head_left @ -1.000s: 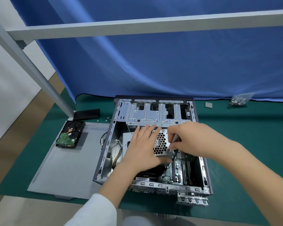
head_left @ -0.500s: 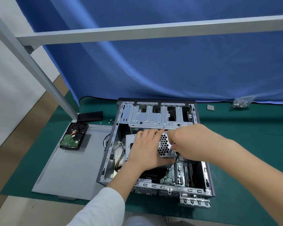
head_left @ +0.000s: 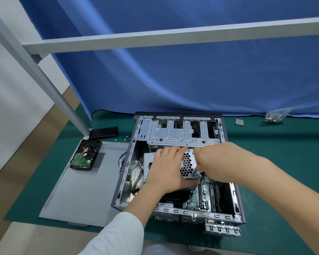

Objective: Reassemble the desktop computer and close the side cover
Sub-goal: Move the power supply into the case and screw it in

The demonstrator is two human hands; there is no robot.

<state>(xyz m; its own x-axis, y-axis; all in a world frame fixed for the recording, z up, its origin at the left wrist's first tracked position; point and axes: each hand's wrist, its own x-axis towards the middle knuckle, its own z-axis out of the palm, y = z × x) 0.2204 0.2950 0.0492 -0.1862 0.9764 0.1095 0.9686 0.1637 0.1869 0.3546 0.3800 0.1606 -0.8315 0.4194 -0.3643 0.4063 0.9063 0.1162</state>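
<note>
Green work mat: carries everything listed.

Computer case: lies on its side at the mat's middle, open face up, drive cage at the far end, motherboard exposed at the near right.

Side cover: off the case, flat just beside its left wall; closing is not yet due.

Hard drive: rests on the cover's far corner, uninstalled.

Perforated metal bracket: sits inside the case; we judge fastening it the step in hand.

Left hand: we press it flat, fingers spread, on the bracket.

Right hand: we grip a screwdriver, tip at the bracket's near corner.

Next: we keep the bracket steady and the tip seated.

Bag of screws: far right.
</note>
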